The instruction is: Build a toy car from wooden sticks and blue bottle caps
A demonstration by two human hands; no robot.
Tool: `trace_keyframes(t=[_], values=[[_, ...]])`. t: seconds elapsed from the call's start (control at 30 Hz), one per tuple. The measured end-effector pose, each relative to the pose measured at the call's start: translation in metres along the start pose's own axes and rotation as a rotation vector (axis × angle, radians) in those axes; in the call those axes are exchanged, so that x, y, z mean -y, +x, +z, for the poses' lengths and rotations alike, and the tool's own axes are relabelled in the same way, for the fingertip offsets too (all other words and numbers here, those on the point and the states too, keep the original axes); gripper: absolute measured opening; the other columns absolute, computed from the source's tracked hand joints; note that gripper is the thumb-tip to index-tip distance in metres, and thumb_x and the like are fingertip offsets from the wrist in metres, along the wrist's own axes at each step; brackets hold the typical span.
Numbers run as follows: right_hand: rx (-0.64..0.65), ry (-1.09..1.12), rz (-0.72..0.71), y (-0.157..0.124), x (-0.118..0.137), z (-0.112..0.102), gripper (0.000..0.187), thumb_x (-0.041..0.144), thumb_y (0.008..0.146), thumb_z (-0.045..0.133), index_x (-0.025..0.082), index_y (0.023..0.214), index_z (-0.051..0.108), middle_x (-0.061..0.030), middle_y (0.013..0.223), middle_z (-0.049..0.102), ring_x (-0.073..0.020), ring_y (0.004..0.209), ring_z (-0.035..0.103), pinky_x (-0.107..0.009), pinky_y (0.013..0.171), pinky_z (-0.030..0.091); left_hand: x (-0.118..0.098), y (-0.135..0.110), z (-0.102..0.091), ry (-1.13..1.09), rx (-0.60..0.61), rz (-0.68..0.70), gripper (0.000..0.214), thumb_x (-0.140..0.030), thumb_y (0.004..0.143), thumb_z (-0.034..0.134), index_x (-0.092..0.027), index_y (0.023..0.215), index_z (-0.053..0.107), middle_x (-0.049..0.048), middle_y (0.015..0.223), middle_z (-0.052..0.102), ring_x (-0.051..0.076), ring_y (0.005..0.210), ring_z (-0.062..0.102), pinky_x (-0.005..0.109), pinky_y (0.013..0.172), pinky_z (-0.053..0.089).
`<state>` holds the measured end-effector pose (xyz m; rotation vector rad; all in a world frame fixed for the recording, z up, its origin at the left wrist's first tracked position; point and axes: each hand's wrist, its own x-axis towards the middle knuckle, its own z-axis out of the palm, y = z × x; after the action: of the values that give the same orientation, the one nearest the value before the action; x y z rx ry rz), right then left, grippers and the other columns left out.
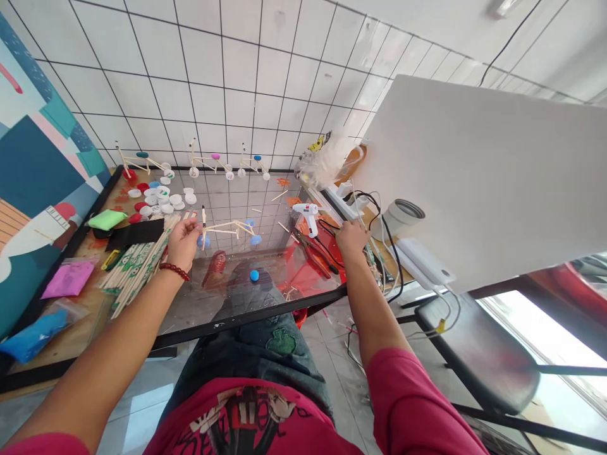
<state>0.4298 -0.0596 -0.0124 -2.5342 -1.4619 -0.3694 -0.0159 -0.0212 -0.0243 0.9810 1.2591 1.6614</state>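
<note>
My left hand is closed in a pinch at the front end of a small bicycle model made of thin wooden sticks, with blue bottle caps as wheels. The model stands upright on the glass tabletop. My right hand is closed beside the cables and power strip at the right; whatever its fingers hold is hidden. To its left lies a white glue gun, apart from the hand. Pliers rest just below the gun. A small blue ball sits near the table's front edge.
Three similar stick bicycles stand along the back wall. Loose bottle caps, wooden sticks and bags of coloured clay occupy the left. A large white panel rises at the right, beside black cables.
</note>
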Motion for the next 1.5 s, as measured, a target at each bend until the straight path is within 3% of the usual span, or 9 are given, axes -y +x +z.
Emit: trace_keyframes(t=[0.13, 0.37, 0.7, 1.1, 1.33, 1.5], values=[[0.001, -0.025, 0.004, 0.0023, -0.003, -0.0004, 0.039, 0.028, 0.1, 0.045, 0.009, 0.116, 0.074, -0.0242, 0.121, 0.068, -0.0359, 0.117, 0.062, -0.047, 0.097, 0.04, 0.0017, 0.0017, -0.0024, 0.024, 0.018, -0.003, 0.025, -0.017, 0.066, 0.074, -0.016, 0.09, 0.068, 0.0014, 0.08, 0.067, 0.012, 0.07, 0.063, 0.02, 0.06, 0.049], [0.013, 0.0, -0.083, 0.0016, -0.007, 0.0004, 0.037, 0.023, 0.095, 0.047, 0.017, 0.118, 0.075, -0.0185, 0.122, 0.068, -0.0337, 0.117, 0.06, -0.047, 0.096, 0.035, -0.0014, 0.0022, -0.0008, 0.04, -0.006, -0.004, 0.024, -0.015, 0.066, 0.076, -0.019, 0.088, 0.068, 0.0003, 0.08, 0.066, 0.011, 0.072, 0.062, 0.018, 0.059, 0.05], [-0.003, -0.042, 0.012, 0.0006, -0.0027, 0.0004, 0.037, 0.023, 0.094, 0.045, 0.007, 0.116, 0.071, -0.0232, 0.118, 0.068, -0.036, 0.112, 0.062, -0.049, 0.094, 0.034, -0.0054, -0.0005, 0.0012, 0.034, -0.003, -0.034, 0.023, -0.02, 0.068, 0.078, -0.019, 0.089, 0.067, 0.0012, 0.081, 0.066, 0.013, 0.072, 0.063, 0.019, 0.055, 0.051], [0.026, 0.055, -0.015, 0.0042, -0.0044, 0.0015, 0.038, 0.021, 0.091, 0.044, 0.011, 0.116, 0.072, -0.0205, 0.121, 0.069, -0.0349, 0.116, 0.06, -0.051, 0.096, 0.034, -0.005, -0.0008, -0.0005, 0.022, 0.017, -0.036, 0.028, -0.02, 0.064, 0.077, -0.018, 0.09, 0.067, 0.0005, 0.078, 0.065, 0.012, 0.064, 0.06, 0.019, 0.048, 0.046], [0.049, 0.092, -0.023, 0.0064, -0.006, 0.0042, 0.044, 0.018, 0.088, 0.046, 0.014, 0.125, 0.069, -0.0199, 0.124, 0.07, -0.0356, 0.122, 0.057, -0.049, 0.097, 0.033, -0.0019, 0.0007, -0.0016, 0.034, 0.001, -0.032, 0.03, -0.018, 0.06, 0.072, -0.017, 0.09, 0.069, 0.0016, 0.084, 0.067, 0.012, 0.076, 0.063, 0.019, 0.063, 0.051], [0.042, 0.114, -0.02, 0.0064, -0.0054, 0.0063, 0.043, 0.018, 0.088, 0.048, 0.015, 0.125, 0.069, -0.02, 0.127, 0.069, -0.0359, 0.124, 0.056, -0.049, 0.097, 0.034, -0.0021, 0.0006, -0.0008, 0.047, -0.002, -0.034, 0.03, -0.017, 0.06, 0.07, -0.017, 0.09, 0.068, 0.0011, 0.083, 0.067, 0.013, 0.076, 0.063, 0.02, 0.063, 0.051]])
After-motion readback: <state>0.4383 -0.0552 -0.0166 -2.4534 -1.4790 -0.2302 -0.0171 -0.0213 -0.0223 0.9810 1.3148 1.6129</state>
